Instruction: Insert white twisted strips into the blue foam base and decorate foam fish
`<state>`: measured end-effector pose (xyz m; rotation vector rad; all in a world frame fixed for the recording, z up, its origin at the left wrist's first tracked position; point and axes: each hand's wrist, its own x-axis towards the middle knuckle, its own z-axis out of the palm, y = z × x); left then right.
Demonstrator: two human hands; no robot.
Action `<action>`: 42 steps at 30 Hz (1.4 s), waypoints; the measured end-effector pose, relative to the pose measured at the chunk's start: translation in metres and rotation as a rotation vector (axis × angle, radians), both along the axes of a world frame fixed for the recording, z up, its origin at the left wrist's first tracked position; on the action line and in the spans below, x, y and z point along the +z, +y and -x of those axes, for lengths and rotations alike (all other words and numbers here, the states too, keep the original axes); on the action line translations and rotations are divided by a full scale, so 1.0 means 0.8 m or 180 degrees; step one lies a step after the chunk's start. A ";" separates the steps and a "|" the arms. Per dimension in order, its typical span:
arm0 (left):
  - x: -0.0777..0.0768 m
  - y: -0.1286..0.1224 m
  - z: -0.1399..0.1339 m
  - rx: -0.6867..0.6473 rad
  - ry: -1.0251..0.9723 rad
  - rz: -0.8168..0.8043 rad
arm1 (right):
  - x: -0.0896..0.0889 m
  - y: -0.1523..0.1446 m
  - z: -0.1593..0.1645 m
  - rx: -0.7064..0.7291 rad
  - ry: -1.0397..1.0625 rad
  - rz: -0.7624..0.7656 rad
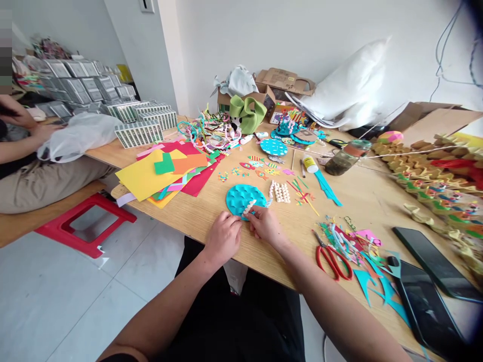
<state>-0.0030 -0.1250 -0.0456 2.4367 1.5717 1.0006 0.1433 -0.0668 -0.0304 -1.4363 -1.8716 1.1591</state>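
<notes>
A round turquoise disc (238, 197) with scalloped raised shapes lies near the table's front edge. My left hand (223, 237) has its fingers closed on the disc's near rim. Over the disc's right side, the fingers of my right hand (267, 226) pinch a short, knobbly white strip (249, 205). The fingertips partly hide the strip and the disc's lower right edge. Just beyond my right hand lie rows of small white shell-like pieces (282, 192). Several paper fish (256, 163) and tiny coloured bits (223, 176) are spread behind the disc.
Red-handled scissors (334, 261), paper scraps (347, 241) and two phones (426, 306) lie to the right. Coloured paper sheets (147, 173) are stacked at left. A glue bottle (310, 164) and a jar (349, 157) stand farther back. Another person (22, 136) sits left, by a red stool (86, 226).
</notes>
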 end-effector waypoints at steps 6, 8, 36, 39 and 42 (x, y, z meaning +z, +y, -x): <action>0.002 0.000 0.000 -0.0014 -0.0007 0.0028 | -0.006 0.002 0.000 0.0026 -0.0067 -0.0029; 0.002 0.000 0.000 -0.0025 -0.0037 0.0027 | -0.006 0.002 0.000 0.0040 -0.0075 -0.0013; 0.001 -0.001 0.000 -0.0013 0.0031 0.0056 | -0.008 0.002 -0.001 0.0126 -0.0123 -0.0174; 0.001 -0.001 0.000 -0.0015 0.0040 0.0046 | -0.009 0.001 -0.002 0.0136 -0.0145 -0.0188; 0.001 -0.001 0.000 -0.0007 0.0028 0.0030 | -0.011 0.001 -0.002 0.0119 -0.0161 -0.0225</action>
